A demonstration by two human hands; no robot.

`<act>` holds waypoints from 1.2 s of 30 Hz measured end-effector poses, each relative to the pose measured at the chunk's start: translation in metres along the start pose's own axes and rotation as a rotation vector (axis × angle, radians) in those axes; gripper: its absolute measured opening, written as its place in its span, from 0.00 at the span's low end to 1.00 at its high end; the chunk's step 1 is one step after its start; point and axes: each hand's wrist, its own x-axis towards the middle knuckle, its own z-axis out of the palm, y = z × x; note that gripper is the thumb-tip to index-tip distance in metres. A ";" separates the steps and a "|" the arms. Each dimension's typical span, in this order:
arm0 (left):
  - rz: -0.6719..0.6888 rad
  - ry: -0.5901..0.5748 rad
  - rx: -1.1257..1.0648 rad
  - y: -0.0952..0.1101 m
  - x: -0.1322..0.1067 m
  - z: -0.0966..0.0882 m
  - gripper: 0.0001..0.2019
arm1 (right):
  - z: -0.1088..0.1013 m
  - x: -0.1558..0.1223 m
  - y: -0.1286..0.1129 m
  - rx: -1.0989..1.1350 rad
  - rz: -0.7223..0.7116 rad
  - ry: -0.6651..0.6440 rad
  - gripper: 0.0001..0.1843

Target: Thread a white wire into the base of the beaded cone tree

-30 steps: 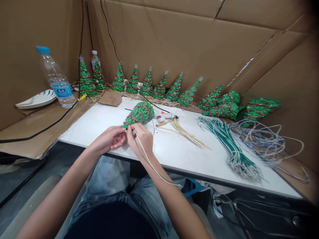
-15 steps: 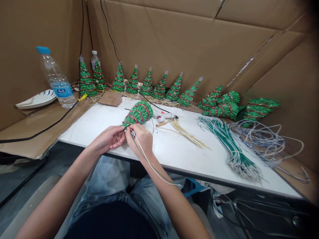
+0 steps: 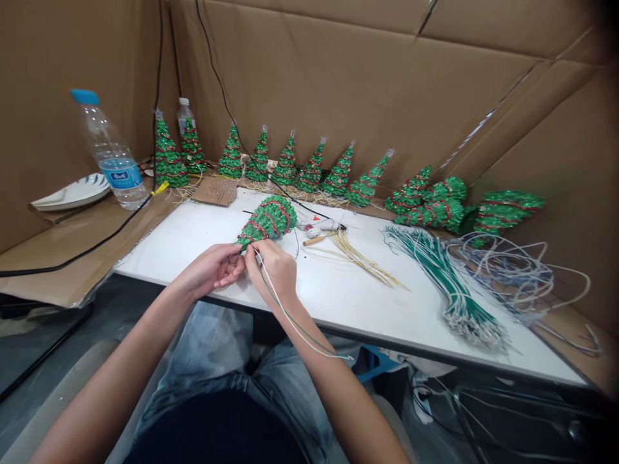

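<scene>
A small green tinsel Christmas tree [image 3: 269,220] with red bands lies on its side on the white table, its narrow tip toward me. My left hand [image 3: 220,270] pinches that tip between thumb and forefinger, the other fingers curled loosely. Pressed against the same end, my right hand [image 3: 273,267] is closed on a pair of thin wires [image 3: 290,316], one white and one green. They trail back over my right forearm to a small connector end. My fingers hide the exact spot where the wires meet the tree.
Similar trees [image 3: 285,161] line the cardboard wall. Beyond my right hand lie a glue gun [image 3: 322,229] with its black cord and yellow strips [image 3: 362,258]. Bundled green wires [image 3: 442,283] and loose white cables [image 3: 512,274] are at right. A water bottle [image 3: 116,164] and plate [image 3: 72,193] stand left.
Almost nothing differs. Both hands stay at the tree's tip, with only a very slight shift of the right fingers and the wires.
</scene>
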 end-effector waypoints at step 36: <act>0.023 0.023 0.020 0.001 -0.002 0.007 0.11 | -0.005 0.001 -0.005 0.041 0.106 -0.066 0.11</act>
